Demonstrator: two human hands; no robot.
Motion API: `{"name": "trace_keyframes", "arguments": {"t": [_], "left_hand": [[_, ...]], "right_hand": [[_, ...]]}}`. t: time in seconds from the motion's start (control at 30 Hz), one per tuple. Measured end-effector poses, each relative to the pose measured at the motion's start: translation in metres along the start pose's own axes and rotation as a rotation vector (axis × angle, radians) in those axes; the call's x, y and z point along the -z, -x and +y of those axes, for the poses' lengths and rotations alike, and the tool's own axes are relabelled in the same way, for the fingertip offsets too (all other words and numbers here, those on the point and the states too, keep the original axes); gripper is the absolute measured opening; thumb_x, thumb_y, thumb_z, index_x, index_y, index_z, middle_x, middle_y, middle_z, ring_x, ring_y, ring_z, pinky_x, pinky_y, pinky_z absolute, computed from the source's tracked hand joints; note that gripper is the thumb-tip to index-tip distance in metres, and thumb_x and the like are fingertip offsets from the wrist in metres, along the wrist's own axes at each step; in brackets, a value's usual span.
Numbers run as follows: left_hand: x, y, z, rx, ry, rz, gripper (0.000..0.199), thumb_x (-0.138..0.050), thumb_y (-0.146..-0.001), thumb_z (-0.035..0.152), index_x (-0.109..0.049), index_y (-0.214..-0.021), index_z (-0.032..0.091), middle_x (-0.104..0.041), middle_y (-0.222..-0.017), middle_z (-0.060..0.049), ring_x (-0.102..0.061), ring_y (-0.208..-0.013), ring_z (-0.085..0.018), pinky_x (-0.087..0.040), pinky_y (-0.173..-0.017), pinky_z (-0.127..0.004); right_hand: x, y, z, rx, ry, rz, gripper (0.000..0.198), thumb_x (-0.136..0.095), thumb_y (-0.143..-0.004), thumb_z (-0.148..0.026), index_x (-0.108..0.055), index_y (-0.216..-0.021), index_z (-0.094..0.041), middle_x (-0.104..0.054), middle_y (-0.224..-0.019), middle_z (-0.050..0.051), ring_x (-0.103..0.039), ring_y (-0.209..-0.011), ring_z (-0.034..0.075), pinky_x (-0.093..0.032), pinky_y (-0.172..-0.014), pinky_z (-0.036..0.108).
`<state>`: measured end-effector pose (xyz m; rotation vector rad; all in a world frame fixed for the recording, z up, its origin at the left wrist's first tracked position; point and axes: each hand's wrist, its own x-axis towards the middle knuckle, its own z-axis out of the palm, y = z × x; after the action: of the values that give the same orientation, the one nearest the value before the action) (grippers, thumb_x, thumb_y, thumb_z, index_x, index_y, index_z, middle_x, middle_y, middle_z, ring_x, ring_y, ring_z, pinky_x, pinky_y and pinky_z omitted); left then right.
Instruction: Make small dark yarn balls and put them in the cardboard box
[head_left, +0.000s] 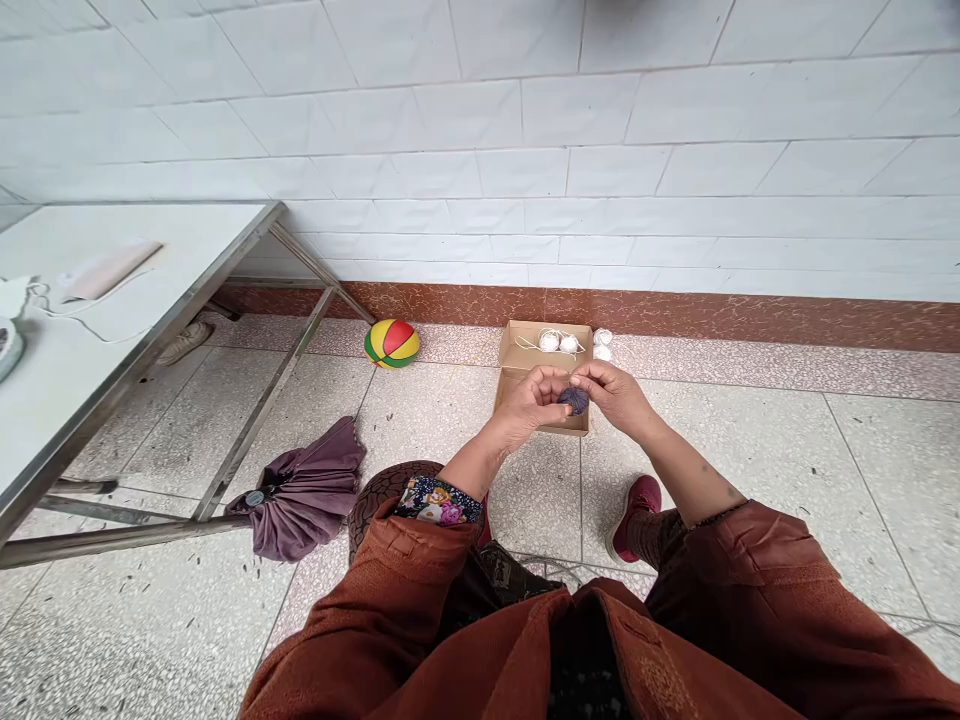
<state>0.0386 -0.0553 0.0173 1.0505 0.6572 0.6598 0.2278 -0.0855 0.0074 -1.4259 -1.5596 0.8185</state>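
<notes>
A small dark grey-purple ball of yarn (pixel 574 401) sits in my left hand (pixel 529 408), whose thumb and fingers grip it from the left. My right hand (pixel 613 392) is closed in a pinch at the top of the ball, apparently on its yarn; the strand itself is too fine to make out. Below and beyond both hands lies an open cardboard box (pixel 512 346) on the floor. White yarn balls (pixel 559 342) with loose strands rest in its far part. My hands partly cover the near part of the box.
More white balls (pixel 602 345) lie right of the box. A red, yellow and green ball (pixel 392 343) is by the wall. At left stands a metal-framed table (pixel 187 225) with a folded pale item (pixel 112 270) on it. A purple folded umbrella (pixel 311 490) lies beside the table frame.
</notes>
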Motion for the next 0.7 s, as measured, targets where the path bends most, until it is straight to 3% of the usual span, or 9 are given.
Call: {"name": "trace_keyframes", "arguments": {"t": [0.13,0.3,0.4,0.57,0.7], "left_hand": [[0.006,-0.005,0.000,-0.086,0.092,0.140,0.046,-0.081,-0.068,0.023,-0.060,-0.108,0.020,-0.066,-0.093,0.000,-0.060,-0.083,-0.011,-0.047,-0.075,-0.027],[0.015,-0.013,-0.007,-0.089,-0.135,0.355,0.042,-0.081,-0.064,0.016,-0.057,-0.099,0.018,-0.064,-0.087,0.001,-0.059,-0.079,-0.010,-0.044,-0.078,-0.027],[0.013,-0.011,-0.010,-0.041,-0.242,0.283,0.055,-0.083,-0.061,0.014,-0.053,-0.107,0.019,-0.063,-0.085,0.002,-0.057,-0.074,-0.010,-0.043,-0.076,-0.028],[0.006,-0.004,-0.005,-0.033,-0.115,-0.024,0.059,-0.080,-0.067,0.015,-0.052,-0.118,0.022,-0.067,-0.090,0.001,-0.062,-0.083,-0.012,-0.044,-0.081,-0.030],[0.009,-0.004,-0.001,-0.114,0.000,0.034,0.055,-0.081,-0.071,0.019,-0.053,-0.118,0.022,-0.068,-0.093,0.000,-0.063,-0.087,-0.012,-0.045,-0.086,-0.031]], "right_hand": [[-0.015,0.006,0.005,-0.016,0.068,-0.097,0.019,-0.055,-0.094,-0.033,-0.063,-0.080,-0.022,-0.065,-0.078,0.002,-0.060,-0.076,0.019,-0.045,-0.071,0.031],[-0.012,0.014,-0.015,0.158,0.063,-0.252,0.021,-0.055,-0.097,-0.033,-0.064,-0.082,-0.022,-0.064,-0.078,0.001,-0.058,-0.074,0.017,-0.045,-0.073,0.031],[-0.002,0.009,-0.019,0.172,0.036,-0.162,0.019,-0.056,-0.098,-0.034,-0.067,-0.088,-0.023,-0.067,-0.083,0.003,-0.060,-0.078,0.019,-0.047,-0.076,0.032],[0.000,0.000,-0.002,0.086,0.016,-0.031,0.021,-0.056,-0.096,-0.036,-0.065,-0.083,-0.023,-0.067,-0.081,0.003,-0.060,-0.078,0.019,-0.048,-0.075,0.033],[-0.013,0.003,0.008,-0.004,0.046,-0.066,0.019,-0.053,-0.096,-0.033,-0.063,-0.084,-0.023,-0.065,-0.076,0.001,-0.059,-0.072,0.018,-0.046,-0.069,0.031]]}}
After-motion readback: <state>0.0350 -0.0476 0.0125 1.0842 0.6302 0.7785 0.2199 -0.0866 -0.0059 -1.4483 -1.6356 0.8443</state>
